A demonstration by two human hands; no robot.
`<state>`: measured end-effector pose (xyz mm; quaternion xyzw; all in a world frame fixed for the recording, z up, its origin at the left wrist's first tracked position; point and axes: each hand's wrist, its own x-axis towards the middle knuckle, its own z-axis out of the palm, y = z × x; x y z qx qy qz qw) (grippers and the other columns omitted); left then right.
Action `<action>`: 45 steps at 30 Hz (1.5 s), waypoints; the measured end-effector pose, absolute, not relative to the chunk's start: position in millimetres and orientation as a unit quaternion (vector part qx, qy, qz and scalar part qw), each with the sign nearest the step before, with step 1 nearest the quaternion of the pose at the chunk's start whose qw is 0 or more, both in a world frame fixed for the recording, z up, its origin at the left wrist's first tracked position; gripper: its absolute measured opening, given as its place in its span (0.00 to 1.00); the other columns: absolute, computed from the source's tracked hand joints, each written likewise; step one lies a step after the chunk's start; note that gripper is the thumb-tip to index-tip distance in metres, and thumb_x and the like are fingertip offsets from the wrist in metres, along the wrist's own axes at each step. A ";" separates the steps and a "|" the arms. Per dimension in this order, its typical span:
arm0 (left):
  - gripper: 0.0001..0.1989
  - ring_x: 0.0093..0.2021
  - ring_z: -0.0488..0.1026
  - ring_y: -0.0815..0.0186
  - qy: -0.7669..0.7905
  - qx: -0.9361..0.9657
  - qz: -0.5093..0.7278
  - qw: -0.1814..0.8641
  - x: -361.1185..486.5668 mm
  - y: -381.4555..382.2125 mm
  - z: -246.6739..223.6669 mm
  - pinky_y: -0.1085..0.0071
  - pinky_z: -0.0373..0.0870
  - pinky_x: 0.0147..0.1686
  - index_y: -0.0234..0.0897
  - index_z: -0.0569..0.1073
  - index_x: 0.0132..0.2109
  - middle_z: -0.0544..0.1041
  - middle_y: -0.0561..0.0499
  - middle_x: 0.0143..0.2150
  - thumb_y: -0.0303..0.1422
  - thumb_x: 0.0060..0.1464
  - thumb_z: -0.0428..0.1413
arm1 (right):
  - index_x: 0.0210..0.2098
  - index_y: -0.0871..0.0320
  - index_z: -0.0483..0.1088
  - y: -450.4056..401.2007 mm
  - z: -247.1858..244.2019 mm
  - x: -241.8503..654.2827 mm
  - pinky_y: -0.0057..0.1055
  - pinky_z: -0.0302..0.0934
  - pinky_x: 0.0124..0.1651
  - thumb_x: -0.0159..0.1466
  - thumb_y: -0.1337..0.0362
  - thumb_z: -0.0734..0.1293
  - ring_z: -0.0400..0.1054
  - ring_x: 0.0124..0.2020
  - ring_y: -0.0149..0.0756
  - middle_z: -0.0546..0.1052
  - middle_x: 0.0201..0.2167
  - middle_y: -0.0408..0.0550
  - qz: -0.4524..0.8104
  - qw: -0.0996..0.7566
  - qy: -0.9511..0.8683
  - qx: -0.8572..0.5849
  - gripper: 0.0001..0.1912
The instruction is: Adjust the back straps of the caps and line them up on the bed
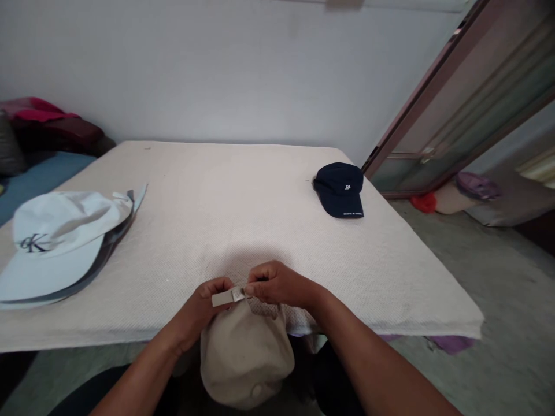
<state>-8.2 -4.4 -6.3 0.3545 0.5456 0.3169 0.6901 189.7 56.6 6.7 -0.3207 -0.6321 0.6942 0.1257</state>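
A beige baseball cap (pixel 247 352) hangs at the near edge of the table, its back strap and buckle turned up toward the far side. My left hand (pixel 206 300) is closed on the cap's strap, whose loose end sticks out to the left. Fingers of my right hand (pixel 277 284) pinch the strap beside the small metal buckle (pixel 237 294). The cap's opening shows just below my right hand. Its front is hidden from view.
A white cap (pixel 71 225) with black letters lies on a stack of caps at the left. A navy cap (pixel 340 188) rests at the far right of the cloth-covered table (pixel 229 190). A wall stands behind; a framed door (pixel 433 115) is to the right.
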 end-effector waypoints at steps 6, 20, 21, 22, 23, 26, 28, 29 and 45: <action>0.08 0.25 0.63 0.71 0.543 0.369 0.319 0.684 -9.4 -2.9 -9.3 0.75 0.58 0.27 0.36 0.71 0.30 0.70 0.56 0.26 0.33 0.43 0.63 | 0.37 0.61 0.70 58.2 3.8 190.2 0.22 0.53 0.24 0.58 0.66 0.64 0.58 0.20 0.23 0.66 0.20 0.39 0.727 0.131 -0.598 -0.311 0.08; 0.04 0.24 0.64 0.69 0.517 0.301 0.346 0.723 -6.2 -4.4 -6.8 0.74 0.58 0.27 0.36 0.72 0.31 0.71 0.54 0.25 0.32 0.46 0.59 | 0.33 0.61 0.68 58.8 6.9 191.1 0.21 0.53 0.22 0.56 0.68 0.66 0.60 0.20 0.23 0.68 0.21 0.40 0.706 0.133 -0.610 -0.334 0.04; 0.04 0.24 0.64 0.69 0.516 0.299 0.347 0.724 -5.9 -4.3 -6.4 0.74 0.58 0.26 0.36 0.72 0.30 0.71 0.54 0.24 0.31 0.46 0.59 | 0.32 0.61 0.68 58.6 7.5 190.8 0.21 0.53 0.22 0.56 0.68 0.66 0.60 0.20 0.23 0.68 0.21 0.40 0.705 0.131 -0.611 -0.336 0.04; 0.04 0.24 0.64 0.70 0.516 0.298 0.348 0.724 -5.4 -4.4 -5.7 0.74 0.58 0.26 0.36 0.71 0.29 0.71 0.54 0.24 0.31 0.46 0.59 | 0.31 0.61 0.68 58.2 8.1 190.4 0.21 0.52 0.21 0.56 0.68 0.66 0.59 0.20 0.23 0.68 0.21 0.40 0.705 0.129 -0.611 -0.336 0.03; 0.04 0.23 0.63 0.70 0.516 0.295 0.348 0.725 -4.9 -4.5 -5.0 0.74 0.57 0.26 0.36 0.71 0.28 0.70 0.55 0.23 0.31 0.46 0.59 | 0.31 0.61 0.68 57.8 8.6 189.7 0.21 0.52 0.21 0.56 0.68 0.66 0.59 0.19 0.23 0.68 0.20 0.40 0.708 0.127 -0.609 -0.335 0.03; 0.06 0.22 0.61 0.71 0.513 0.298 0.343 0.729 -3.3 -5.5 -2.6 0.75 0.55 0.25 0.36 0.70 0.27 0.68 0.56 0.22 0.32 0.46 0.59 | 0.30 0.62 0.68 56.4 9.9 187.7 0.21 0.52 0.21 0.55 0.68 0.66 0.59 0.18 0.23 0.67 0.19 0.39 0.731 0.121 -0.588 -0.324 0.03; 0.05 0.23 0.62 0.70 0.508 0.305 0.339 0.731 -2.6 -6.3 -1.6 0.74 0.55 0.26 0.36 0.71 0.28 0.69 0.55 0.23 0.32 0.47 0.59 | 0.29 0.62 0.68 56.0 10.1 187.1 0.21 0.51 0.20 0.55 0.67 0.66 0.58 0.17 0.22 0.66 0.18 0.38 0.752 0.116 -0.566 -0.317 0.03; 0.05 0.24 0.62 0.70 0.507 0.309 0.339 0.729 -2.3 -6.6 -1.3 0.74 0.55 0.26 0.36 0.71 0.29 0.70 0.54 0.24 0.32 0.47 0.58 | 0.29 0.62 0.68 55.9 9.8 187.0 0.21 0.51 0.20 0.55 0.67 0.66 0.57 0.17 0.22 0.66 0.17 0.38 0.759 0.117 -0.558 -0.314 0.04; 0.08 0.30 0.69 0.65 0.518 0.327 0.355 0.707 -3.9 -8.3 -9.6 0.70 0.63 0.34 0.37 0.76 0.30 0.76 0.50 0.30 0.37 0.43 0.61 | 0.36 0.61 0.68 53.6 -0.2 181.2 0.21 0.54 0.23 0.54 0.66 0.69 0.60 0.20 0.22 0.69 0.23 0.39 0.764 0.137 -0.550 -0.308 0.11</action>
